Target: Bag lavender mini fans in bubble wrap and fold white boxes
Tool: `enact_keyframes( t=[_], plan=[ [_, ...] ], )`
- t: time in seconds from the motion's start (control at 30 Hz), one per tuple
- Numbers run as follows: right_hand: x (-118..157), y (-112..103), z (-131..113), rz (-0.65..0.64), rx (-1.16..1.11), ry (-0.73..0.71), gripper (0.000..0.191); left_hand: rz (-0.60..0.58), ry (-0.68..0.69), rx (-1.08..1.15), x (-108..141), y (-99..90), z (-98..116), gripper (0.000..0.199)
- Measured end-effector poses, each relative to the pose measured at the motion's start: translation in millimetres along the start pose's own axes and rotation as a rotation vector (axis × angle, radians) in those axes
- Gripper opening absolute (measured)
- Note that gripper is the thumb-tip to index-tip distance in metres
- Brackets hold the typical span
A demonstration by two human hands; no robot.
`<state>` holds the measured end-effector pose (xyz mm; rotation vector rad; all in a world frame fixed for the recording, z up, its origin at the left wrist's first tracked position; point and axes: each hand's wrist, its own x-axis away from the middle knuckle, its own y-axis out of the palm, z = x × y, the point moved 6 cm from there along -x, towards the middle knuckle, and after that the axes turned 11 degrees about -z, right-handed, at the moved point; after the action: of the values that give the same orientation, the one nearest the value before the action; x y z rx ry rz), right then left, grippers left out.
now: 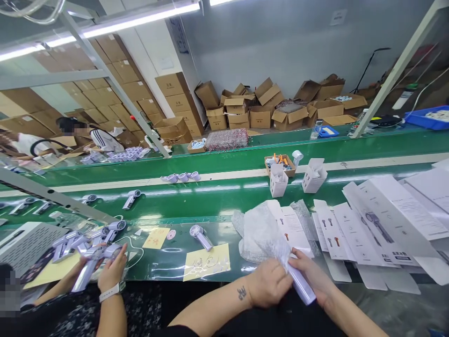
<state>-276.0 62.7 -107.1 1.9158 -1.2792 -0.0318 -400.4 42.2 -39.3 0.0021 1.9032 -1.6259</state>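
In front of me is a pale purple handheld fan (302, 286), tilted, its handle sticking out toward me and its head end hidden by a clear bubble wrap bag (280, 248). My left hand (271, 282) is closed at the mouth of the bag, beside the upper handle. My right hand (313, 276) grips the handle from the right, thumb and fingers around it. More bubble wrap bags (257, 229) lie just beyond my hands. Another handheld fan (201, 238) rests on the bench to the left, by a handwritten yellow paper (206, 262).
Flat printed boxes (368, 224) are stacked at right. Two open white cartons (278, 181) stand by a small tray (289, 171). A co-worker's hands (108, 271) hold fans at left, near a fan pile (77, 241). A green conveyor (224, 187) runs behind, carrying several fans.
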Motion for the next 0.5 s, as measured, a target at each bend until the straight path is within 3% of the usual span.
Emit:
enact_keyframes(
  t=[0.2,0.33,0.43,0.5],
  plan=[
    [9,0,-4,0.151,-0.145,-0.036,0.031,-0.004,-0.347,-0.055,-15,9.0,-25,0.016],
    [14,-7,17,0.191,-0.241,0.061,0.019,-0.122,-0.588,0.402,-19,25.9,-32,0.016],
    [24,-14,26,0.219,-0.265,0.12,0.014,-0.369,-0.891,0.785,-16,47.0,-30,0.02],
    [32,-15,25,0.252,-0.28,0.113,0.012,-0.484,-0.94,0.929,-20,53.0,-23,0.02]
  ],
)
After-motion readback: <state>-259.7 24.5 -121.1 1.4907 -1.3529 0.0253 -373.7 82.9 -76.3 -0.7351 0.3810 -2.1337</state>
